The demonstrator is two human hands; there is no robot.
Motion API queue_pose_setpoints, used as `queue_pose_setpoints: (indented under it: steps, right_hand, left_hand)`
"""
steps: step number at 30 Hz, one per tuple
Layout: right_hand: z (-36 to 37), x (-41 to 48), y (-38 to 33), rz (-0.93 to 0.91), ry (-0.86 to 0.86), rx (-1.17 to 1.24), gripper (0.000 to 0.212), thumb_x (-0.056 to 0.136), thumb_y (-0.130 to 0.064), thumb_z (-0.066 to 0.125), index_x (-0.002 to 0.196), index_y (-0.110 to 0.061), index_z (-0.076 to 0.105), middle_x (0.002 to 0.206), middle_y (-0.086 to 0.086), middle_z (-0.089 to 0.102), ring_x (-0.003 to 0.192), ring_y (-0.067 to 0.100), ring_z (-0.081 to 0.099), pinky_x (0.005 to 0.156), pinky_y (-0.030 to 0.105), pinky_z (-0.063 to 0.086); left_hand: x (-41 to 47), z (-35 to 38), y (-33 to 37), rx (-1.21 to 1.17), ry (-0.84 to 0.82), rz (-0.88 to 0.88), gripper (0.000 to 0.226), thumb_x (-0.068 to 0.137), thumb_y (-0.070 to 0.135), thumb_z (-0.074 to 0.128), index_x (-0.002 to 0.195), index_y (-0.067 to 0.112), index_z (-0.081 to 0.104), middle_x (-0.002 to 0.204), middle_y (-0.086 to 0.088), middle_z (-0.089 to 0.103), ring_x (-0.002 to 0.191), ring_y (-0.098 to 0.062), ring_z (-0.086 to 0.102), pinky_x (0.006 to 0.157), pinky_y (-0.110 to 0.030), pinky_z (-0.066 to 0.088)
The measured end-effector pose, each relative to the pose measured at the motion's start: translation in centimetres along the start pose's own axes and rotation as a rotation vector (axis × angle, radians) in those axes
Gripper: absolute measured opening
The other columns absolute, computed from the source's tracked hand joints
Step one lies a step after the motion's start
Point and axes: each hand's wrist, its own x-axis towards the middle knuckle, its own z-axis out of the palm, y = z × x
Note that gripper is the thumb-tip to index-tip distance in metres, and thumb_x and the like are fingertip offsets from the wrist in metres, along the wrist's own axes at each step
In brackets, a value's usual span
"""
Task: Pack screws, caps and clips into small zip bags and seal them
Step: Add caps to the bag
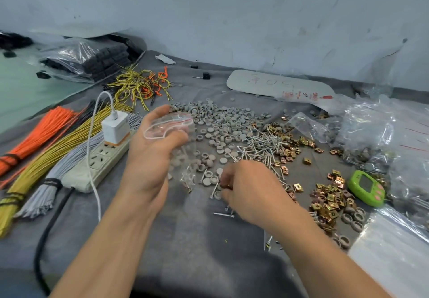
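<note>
While bundled wires lie at left, the left hand grips a small zip bag, fingers curled round its open mouth. The right hand curls its fingers down among loose caps and screws; whether they pinch anything cannot be told. Clips lie right.

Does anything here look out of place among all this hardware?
A bright green gadget with pink buttons lies at the right, beside the brass clips. It looks more like a toy than hardware; its purpose is unclear.
</note>
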Motion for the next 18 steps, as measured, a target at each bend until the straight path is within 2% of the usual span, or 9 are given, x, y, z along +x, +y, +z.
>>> queue_pose_setpoints:
  steps: [3,5,7,10,11,13,14,17,18]
  right_hand:
    - [0.0,-0.2,-0.6,-0.029,0.05,-0.112,0.007,0.092,-0.026,0.067,0.097,-0.027,0.071,0.089,0.001,0.073,0.091,0.028,0.069,0.078,0.033,0.053]
    - [0.0,-0.4,-1.0,-0.069,0.064,-0.171,0.007,0.091,-0.025,0.067,0.098,-0.027,0.068,0.09,0.0,0.073,0.092,0.027,0.07,0.074,0.032,0.046]
    - [0.0,-0.6,-1.2,-0.115,0.069,-0.214,0.009,0.092,-0.027,0.066,0.101,-0.027,0.066,0.092,-0.002,0.071,0.094,0.026,0.069,0.073,0.032,0.038]
    - [-0.1,-0.8,-1.2,-0.158,0.082,-0.227,0.008,0.091,-0.027,0.065,0.099,-0.028,0.064,0.091,-0.002,0.07,0.094,0.025,0.067,0.075,0.033,0.033]
    - [-0.1,-0.9,-1.1,-0.166,0.087,-0.223,0.006,0.091,-0.026,0.065,0.097,-0.028,0.064,0.089,-0.003,0.07,0.093,0.025,0.068,0.074,0.033,0.034]
    - [-0.2,-0.9,-0.6,-0.13,0.121,-0.146,0.003,0.089,-0.027,0.067,0.089,-0.029,0.065,0.084,-0.003,0.071,0.088,0.026,0.069,0.071,0.032,0.042]
    - [-0.3,-0.8,-0.2,-0.082,0.152,-0.056,0.006,0.088,-0.029,0.069,0.083,-0.031,0.066,0.08,-0.003,0.071,0.083,0.025,0.068,0.069,0.031,0.046]
    - [-1.0,-0.4,1.2,0.041,0.317,0.297,0.013,0.085,-0.027,0.075,0.075,-0.035,0.073,0.066,-0.015,0.07,0.067,0.008,0.066,0.063,0.024,0.051]
    - [-1.3,-0.3,1.5,0.059,0.383,0.398,0.012,0.083,-0.025,0.077,0.075,-0.034,0.076,0.064,-0.019,0.069,0.064,0.001,0.065,0.06,0.017,0.05]
  left_hand:
    - [0.4,-0.7,0.2,-0.014,0.008,0.027,0.054,0.086,-0.015,0.063,0.127,0.02,0.061,0.096,0.0,0.078,0.091,-0.01,0.073,0.077,-0.021,0.056]
    - [0.3,-0.9,0.2,0.076,0.019,0.07,0.061,0.078,-0.009,0.07,0.129,0.024,0.06,0.097,0.001,0.077,0.09,-0.01,0.072,0.076,-0.02,0.055]
    - [0.0,-1.0,0.0,0.26,0.031,0.136,0.068,0.07,0.003,0.073,0.128,0.034,0.059,0.093,0.005,0.075,0.089,-0.009,0.072,0.074,-0.022,0.056]
    - [-0.8,-0.7,-0.4,0.544,-0.033,0.23,0.072,0.073,0.012,0.079,0.127,0.051,0.052,0.093,0.01,0.073,0.088,-0.009,0.072,0.079,-0.034,0.059]
    - [-1.0,-0.4,-0.7,0.645,-0.07,0.256,0.074,0.073,0.014,0.08,0.128,0.053,0.05,0.095,0.014,0.072,0.085,-0.004,0.071,0.078,-0.03,0.058]
    - [-1.4,0.5,-1.4,0.843,-0.158,0.282,0.078,0.073,0.018,0.084,0.131,0.053,0.046,0.094,0.022,0.069,0.083,0.005,0.066,0.07,-0.009,0.049]
    - [-1.6,1.0,-1.7,0.924,-0.21,0.267,0.078,0.073,0.022,0.085,0.132,0.054,0.045,0.092,0.021,0.069,0.083,0.006,0.064,0.066,-0.005,0.045]
    - [-2.1,2.2,-2.6,1.125,-0.348,0.17,0.08,0.071,0.028,0.082,0.132,0.058,0.04,0.09,0.016,0.066,0.077,-0.001,0.061,0.062,-0.014,0.043]
    - [-2.1,2.4,-2.7,1.159,-0.361,0.147,0.083,0.068,0.026,0.081,0.131,0.06,0.038,0.087,0.016,0.065,0.076,-0.001,0.06,0.06,-0.016,0.043]
